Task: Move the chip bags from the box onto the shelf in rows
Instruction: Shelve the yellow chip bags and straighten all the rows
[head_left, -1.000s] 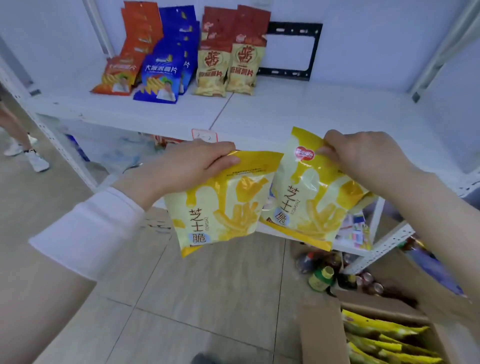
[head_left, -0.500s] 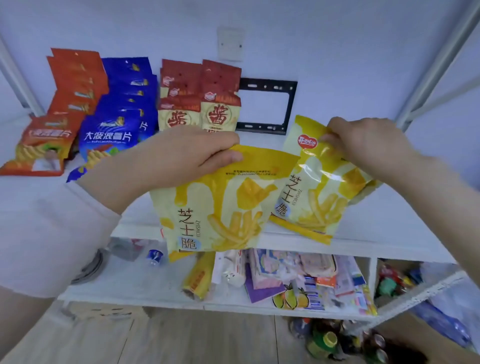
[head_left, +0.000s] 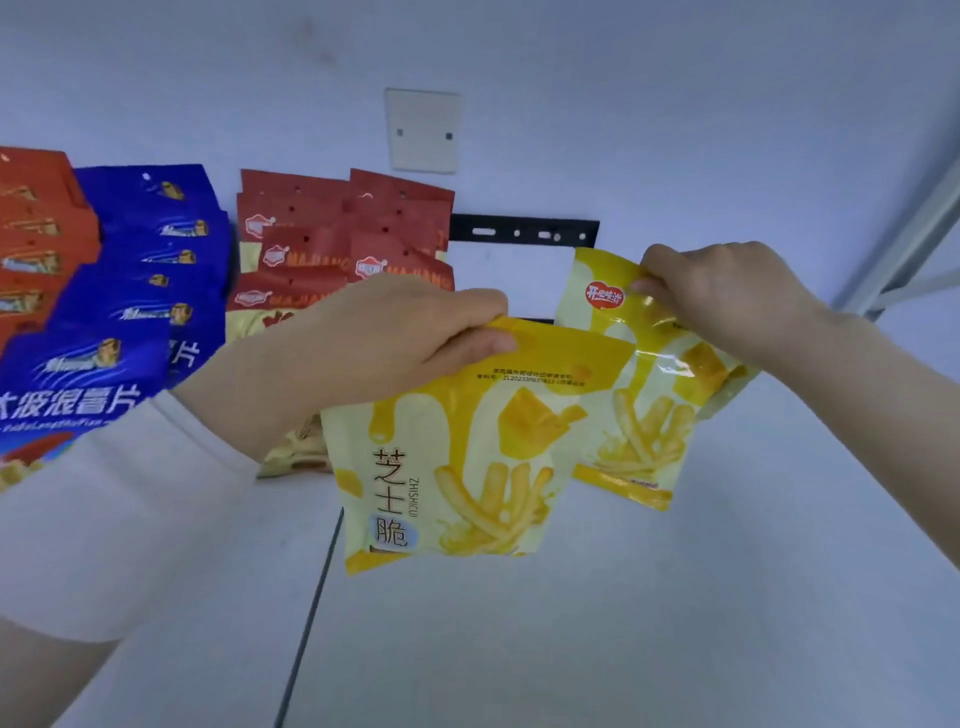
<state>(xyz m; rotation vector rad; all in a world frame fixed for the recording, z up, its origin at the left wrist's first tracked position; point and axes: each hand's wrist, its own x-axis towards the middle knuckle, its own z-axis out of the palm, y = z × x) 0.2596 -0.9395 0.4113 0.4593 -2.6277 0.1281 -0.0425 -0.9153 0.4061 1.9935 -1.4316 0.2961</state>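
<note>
One white shelf (head_left: 623, 623) is spread below the black bracket (head_left: 522, 234). Blue bags (head_left: 145, 270) and red bags (head_left: 337, 228) are rowed left of the bracket. Below it, the near yellow bag (head_left: 467, 467) is pinched by its top edge in the left hand (head_left: 384, 343). Below-right of the bracket, the far yellow bag (head_left: 644, 441) is gripped at its top by the right hand (head_left: 727, 306).

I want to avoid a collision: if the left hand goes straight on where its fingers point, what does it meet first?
The left hand, gripping the near yellow bag, would probably meet the far yellow bag, pinched by the right hand; depth is unclear.
</note>
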